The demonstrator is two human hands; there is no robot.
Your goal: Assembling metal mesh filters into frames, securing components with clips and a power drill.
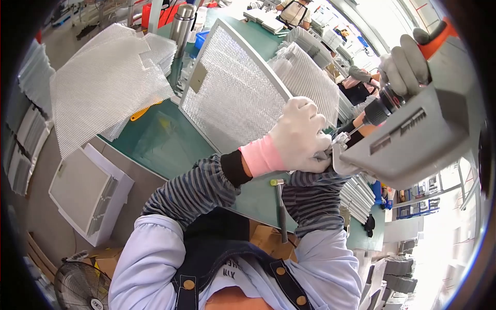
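Note:
My left hand (302,134), in a white glove with a pink cuff, is closed at the middle right, its fingertips pinched by a small shiny piece (341,138). What exactly they hold is partly hidden. My right hand (405,67), gloved too, wraps round a power drill (380,107) with a black chuck and an orange part. Its thin bit points down-left, close to my left fingertips. Behind my left hand a framed metal mesh panel (232,82) lies tilted on the green table (165,137). A large grey moulded thing (413,137) covers part of the right side.
Loose mesh sheets (108,88) overhang the table's left edge, near a steel thermos (183,23). A hammer (281,209) lies at the front edge. Corrugated sheets (310,77) are stacked behind. Metal strips (359,196) sit right. A fan (82,284) stands lower left. People work beyond.

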